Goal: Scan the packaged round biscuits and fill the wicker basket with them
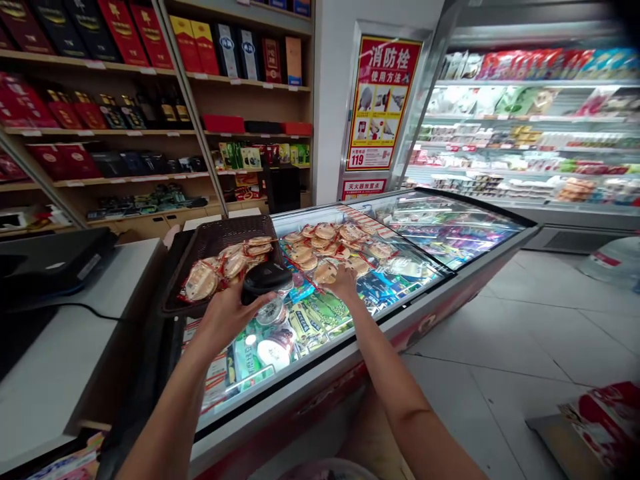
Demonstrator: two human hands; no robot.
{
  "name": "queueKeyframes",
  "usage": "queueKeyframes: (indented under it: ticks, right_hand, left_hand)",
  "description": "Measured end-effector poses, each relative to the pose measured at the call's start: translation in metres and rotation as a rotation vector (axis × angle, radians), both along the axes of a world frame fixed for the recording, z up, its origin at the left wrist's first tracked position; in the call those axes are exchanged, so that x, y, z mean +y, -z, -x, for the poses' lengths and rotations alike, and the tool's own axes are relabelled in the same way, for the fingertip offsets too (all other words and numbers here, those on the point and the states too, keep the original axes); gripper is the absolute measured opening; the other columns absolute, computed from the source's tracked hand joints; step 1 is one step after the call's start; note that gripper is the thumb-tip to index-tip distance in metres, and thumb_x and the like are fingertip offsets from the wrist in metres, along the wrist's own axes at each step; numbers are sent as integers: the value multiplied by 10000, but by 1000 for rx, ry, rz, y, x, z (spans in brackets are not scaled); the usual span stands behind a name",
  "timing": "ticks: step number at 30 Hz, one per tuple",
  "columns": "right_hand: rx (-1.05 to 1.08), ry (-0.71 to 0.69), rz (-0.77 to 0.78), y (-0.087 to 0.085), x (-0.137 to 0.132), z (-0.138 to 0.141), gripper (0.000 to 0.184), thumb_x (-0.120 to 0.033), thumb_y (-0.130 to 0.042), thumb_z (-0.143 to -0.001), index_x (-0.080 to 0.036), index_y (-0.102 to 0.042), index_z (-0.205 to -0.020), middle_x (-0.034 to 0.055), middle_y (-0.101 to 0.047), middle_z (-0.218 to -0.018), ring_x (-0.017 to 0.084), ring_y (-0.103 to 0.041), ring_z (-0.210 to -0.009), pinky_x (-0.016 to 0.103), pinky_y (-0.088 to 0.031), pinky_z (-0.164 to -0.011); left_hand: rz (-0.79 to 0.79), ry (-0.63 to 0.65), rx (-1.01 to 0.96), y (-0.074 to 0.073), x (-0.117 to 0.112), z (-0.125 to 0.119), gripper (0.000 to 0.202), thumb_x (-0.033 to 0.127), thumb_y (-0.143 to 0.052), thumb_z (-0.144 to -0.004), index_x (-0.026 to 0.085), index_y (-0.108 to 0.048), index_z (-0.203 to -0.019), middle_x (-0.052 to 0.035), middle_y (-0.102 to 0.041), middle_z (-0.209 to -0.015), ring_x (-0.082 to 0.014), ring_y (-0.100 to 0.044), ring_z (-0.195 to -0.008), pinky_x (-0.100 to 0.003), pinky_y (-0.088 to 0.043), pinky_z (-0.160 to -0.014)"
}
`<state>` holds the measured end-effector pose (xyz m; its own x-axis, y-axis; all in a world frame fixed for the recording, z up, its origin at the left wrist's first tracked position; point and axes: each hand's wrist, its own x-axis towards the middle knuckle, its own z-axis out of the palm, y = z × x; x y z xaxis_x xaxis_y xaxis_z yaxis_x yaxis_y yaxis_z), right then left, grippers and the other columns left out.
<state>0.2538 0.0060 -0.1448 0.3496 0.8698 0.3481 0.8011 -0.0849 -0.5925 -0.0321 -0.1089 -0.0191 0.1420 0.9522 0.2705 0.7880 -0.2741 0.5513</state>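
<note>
My left hand (227, 317) is shut around a black handheld barcode scanner (265, 282), whose head points up and to the right. Behind it, a dark brown plastic basket (215, 233) holds several sealed packets of round pastries (225, 267). My right hand (343, 281) rests on the packets spread over the glass-topped chest freezer (400, 227), with its fingers apart. One packet (325, 272) lies at my fingertips, and I cannot tell whether the hand grips any. Colourful packaged goods (310, 320) show beneath the glass.
A white counter (65, 333) with a black device (50, 263) stands to the left. Wooden shelves of boxed bottles (115, 87) rise behind. A refrigerated display case (530, 127) stands at the right, beside a red fire-hydrant sign (383, 100). Tiled floor (500, 333) runs along the freezer.
</note>
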Motion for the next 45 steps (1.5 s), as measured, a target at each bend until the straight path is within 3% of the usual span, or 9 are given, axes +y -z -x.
queueKeyframes:
  ticks: [3,7,10,16,21,28,33,40,45]
  right_hand:
    - [176,-57,-38,2,-3,-5,663,-357,-859,-599,-166,-567,-1162,143,-617,-1210,326,-581,-1195,443,-473,-1008]
    - [693,-215,-71,1,-15,-12,224,-428,-622,-830,-220,-562,-888,24,-662,-803,217,-684,-703,380,-584,-673]
    - [972,-257,-61,-3,-26,-15,257,-446,-625,-840,-219,-542,-753,8,-646,-658,194,-674,-583,342,-578,-578]
    - [941,-258,-156,-20,-42,-9,336,-519,-666,-789,-218,-551,-697,-16,-594,-637,164,-636,-576,307,-577,-535]
    - [950,-357,-208,-42,-59,6,399,-594,-688,-744,-217,-560,-728,-19,-571,-660,165,-636,-637,323,-608,-583]
    - [949,-464,-234,-73,-73,51,461,-620,-756,-691,-199,-573,-719,-46,-527,-620,108,-533,-570,287,-603,-571]
    - [978,-552,-174,-77,-65,106,423,-589,-757,-692,-203,-589,-732,-29,-581,-646,128,-568,-587,283,-581,-546]
    - [1014,-463,-127,-84,-11,187,232,-375,-691,-816,-191,-588,-718,-22,-590,-609,116,-576,-536,193,-414,-423]
    - [1041,-390,-112,-100,35,227,193,-198,-576,-870,-200,-563,-677,-13,-582,-562,124,-572,-521,229,-510,-511]
  left_hand:
    - [41,42,37,-3,3,-24,562,752,-546,-742,207,-643,-841,-59,-710,-614,-285,-686,-639,-291,-410,-543]
    - [59,62,101,-3,4,-39,549,743,-538,-758,208,-640,-835,-53,-692,-603,-289,-684,-641,-290,-395,-531]
    - [52,95,128,-1,3,-45,539,730,-528,-773,209,-634,-860,-57,-696,-637,-290,-688,-669,-294,-406,-553]
    - [69,146,69,2,-9,-48,541,756,-530,-760,226,-597,-845,-54,-690,-670,-270,-658,-656,-299,-409,-573]
    - [45,177,42,1,-21,-38,535,749,-534,-766,218,-586,-811,-30,-651,-634,-232,-592,-611,-285,-368,-549]
    - [-61,167,-7,5,-32,3,495,706,-551,-794,211,-568,-791,12,-577,-588,-192,-538,-572,-267,-331,-545]
    - [-93,57,-67,15,-43,47,484,691,-575,-786,208,-583,-789,34,-517,-539,-178,-503,-527,-263,-306,-522]
    - [-52,-115,-138,30,-64,116,554,717,-563,-798,181,-678,-881,29,-554,-544,-184,-530,-533,-259,-358,-527]
    - [-4,-182,-158,37,-72,141,560,706,-555,-813,183,-697,-952,0,-658,-618,-209,-592,-570,-272,-406,-559]
